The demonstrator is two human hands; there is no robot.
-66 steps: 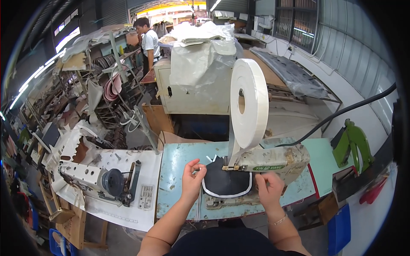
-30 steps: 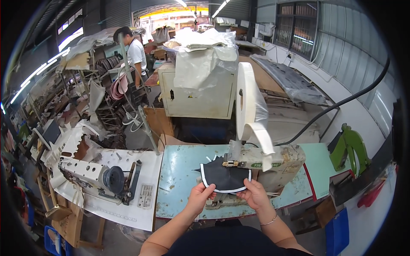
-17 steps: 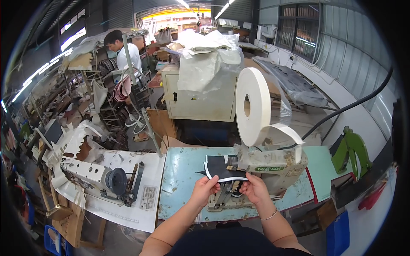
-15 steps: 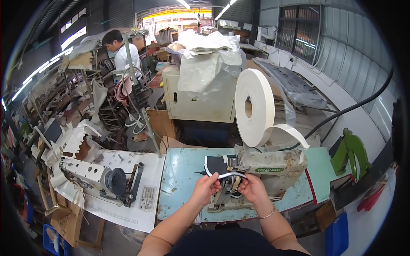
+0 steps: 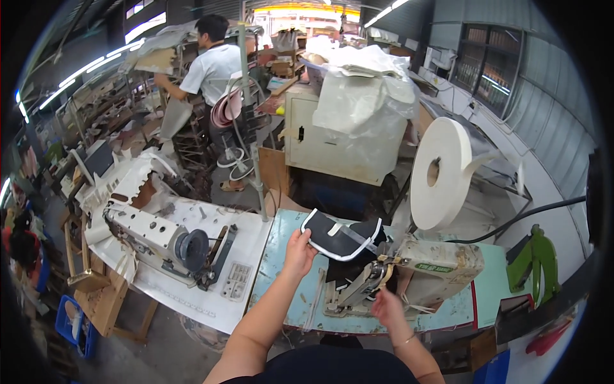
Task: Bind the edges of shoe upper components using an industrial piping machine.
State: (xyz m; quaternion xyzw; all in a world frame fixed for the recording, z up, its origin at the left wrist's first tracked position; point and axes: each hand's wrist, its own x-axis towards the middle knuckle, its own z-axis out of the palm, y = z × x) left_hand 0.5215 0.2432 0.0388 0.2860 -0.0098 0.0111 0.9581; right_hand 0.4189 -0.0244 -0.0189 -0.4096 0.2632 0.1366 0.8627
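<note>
A black fabric piece with white edge binding [image 5: 342, 239] is lifted above the table, its left edge pinched in my left hand [image 5: 300, 254]. It has a curved outline, and a pale tab shows on its upper middle. Beside it stands the binding sewing machine [image 5: 441, 262], a worn beige body with a green label. My right hand [image 5: 387, 308] is at the front of the machine head, just below the needle area, its fingers bunched together. What they hold, if anything, is too small to make out. More dark material [image 5: 342, 270] lies under the lifted piece, partly hidden.
A large roll of white tape [image 5: 441, 174] stands behind the machine. Left of it, a second sewing machine [image 5: 153, 240] sits on a white table. A green hand press [image 5: 535, 267] is at far right. A person in a white shirt [image 5: 214, 67] stands at the back left.
My left hand has raised the bound piece up and left, away from the machine head. My right hand has left the strip and moved lower at the machine. The view has shifted left.
</note>
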